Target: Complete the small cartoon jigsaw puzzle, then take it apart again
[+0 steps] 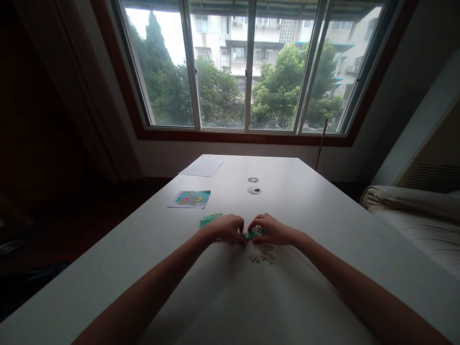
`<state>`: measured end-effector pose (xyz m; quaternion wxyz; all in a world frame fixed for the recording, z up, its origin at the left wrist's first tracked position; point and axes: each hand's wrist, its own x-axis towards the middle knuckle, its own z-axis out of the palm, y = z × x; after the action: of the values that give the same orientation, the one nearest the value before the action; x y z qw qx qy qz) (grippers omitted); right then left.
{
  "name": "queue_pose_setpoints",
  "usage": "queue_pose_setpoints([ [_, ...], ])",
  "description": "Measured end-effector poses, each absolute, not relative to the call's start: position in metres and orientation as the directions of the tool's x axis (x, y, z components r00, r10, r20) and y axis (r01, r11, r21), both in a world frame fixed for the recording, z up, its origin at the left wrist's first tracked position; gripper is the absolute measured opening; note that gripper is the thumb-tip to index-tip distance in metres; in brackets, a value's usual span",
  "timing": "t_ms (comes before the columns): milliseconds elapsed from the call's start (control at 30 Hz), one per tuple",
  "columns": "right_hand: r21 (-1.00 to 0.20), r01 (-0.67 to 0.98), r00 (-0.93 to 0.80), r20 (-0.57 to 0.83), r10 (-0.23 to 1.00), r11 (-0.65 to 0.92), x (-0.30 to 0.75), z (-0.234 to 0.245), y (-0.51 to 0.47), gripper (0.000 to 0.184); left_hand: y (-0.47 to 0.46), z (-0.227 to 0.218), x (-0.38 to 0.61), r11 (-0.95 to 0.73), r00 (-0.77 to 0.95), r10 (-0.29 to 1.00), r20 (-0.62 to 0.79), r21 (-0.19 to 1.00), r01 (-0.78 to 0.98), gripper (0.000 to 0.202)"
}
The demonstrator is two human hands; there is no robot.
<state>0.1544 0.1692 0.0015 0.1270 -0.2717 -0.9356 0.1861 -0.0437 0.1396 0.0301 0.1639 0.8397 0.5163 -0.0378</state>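
Both my arms [158,280] reach over the white table [305,191]. My left hand [228,228] and right hand [275,231], just apart, curl at green puzzle pieces [247,236]; I can't tell if they pinch.

Green pieces [247,236] — small, patterned — lie between left hand [230,227] and right hand [272,230]; pale pieces [255,258] scattered just nearside of right hand.

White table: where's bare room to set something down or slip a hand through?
The white table is bare between the right hand and its right edge, and between the forearms, nearer than the loose pieces. It's crowded around those pieces and the left hand, with the green item just beyond.
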Motion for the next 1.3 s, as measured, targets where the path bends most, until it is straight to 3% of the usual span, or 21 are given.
queue_pose_setpoints([
  [233, -0.339, 0.472, -0.832, 0.135, 0.539, 0.814, 0.154, 0.009, 0.165, 0.022, 0.142, 0.021, -0.039, -0.508, 0.575, 0.801, -0.167, 0.321, 0.8, 0.023],
  [600, -0.277, 0.501, -0.8, 0.214, 0.56, 0.82, 0.159, 0.008, 0.174, 0.016, 0.146, 0.022, -0.044, -0.47, 0.479, 0.878, 0.009, 0.21, 0.857, 0.022],
  [733, -0.316, 0.428, -0.855, 0.161, 0.492, 0.847, 0.161, 0.006, 0.175, 0.021, 0.143, 0.032, -0.048, -0.492, 0.513, 0.854, -0.085, 0.186, 0.85, 0.031],
  [900, -0.33, 0.483, -0.816, 0.166, 0.553, 0.811, 0.161, 0.006, 0.174, 0.018, 0.138, 0.041, -0.047, -0.535, 0.576, 0.77, -0.276, 0.212, 0.818, 0.034],
  [1300, -0.394, 0.46, -0.817, 0.163, 0.553, 0.796, 0.142, 0.004, 0.155, 0.015, 0.145, 0.031, -0.042, -0.524, 0.605, 0.742, -0.288, 0.313, 0.792, 0.014],
])
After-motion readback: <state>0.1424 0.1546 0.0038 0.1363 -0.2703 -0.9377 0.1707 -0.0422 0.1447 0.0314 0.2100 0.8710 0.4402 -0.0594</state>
